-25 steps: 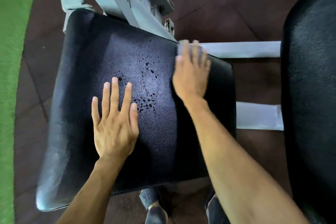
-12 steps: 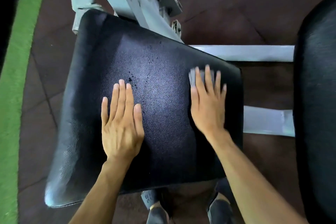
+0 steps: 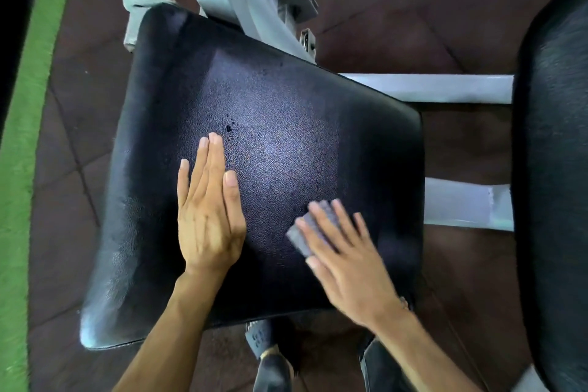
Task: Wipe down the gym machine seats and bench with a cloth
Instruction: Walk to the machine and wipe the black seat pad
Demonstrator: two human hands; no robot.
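Observation:
A black padded seat (image 3: 286,124) fills the middle of the view, tilted, on a white metal frame. My left hand (image 3: 208,216) lies flat on its near-left part, fingers together, holding nothing. My right hand (image 3: 343,258) presses a small grey cloth (image 3: 307,232) flat against the near-right part of the seat; only the cloth's left edge shows beyond my fingers. A few dark water drops (image 3: 229,127) remain just beyond my left fingertips.
A second black pad (image 3: 556,169) runs down the right edge. White frame bars (image 3: 426,87) join the two pads. The floor is dark brown rubber tile (image 3: 63,169) with a green strip (image 3: 25,137) at the left. My shoes (image 3: 273,369) show under the seat's near edge.
My right hand has dragged the cloth from the seat's far-right edge toward me and leftward. Most of the water drops in the middle are gone. My left hand has stayed put, fingers drawn together.

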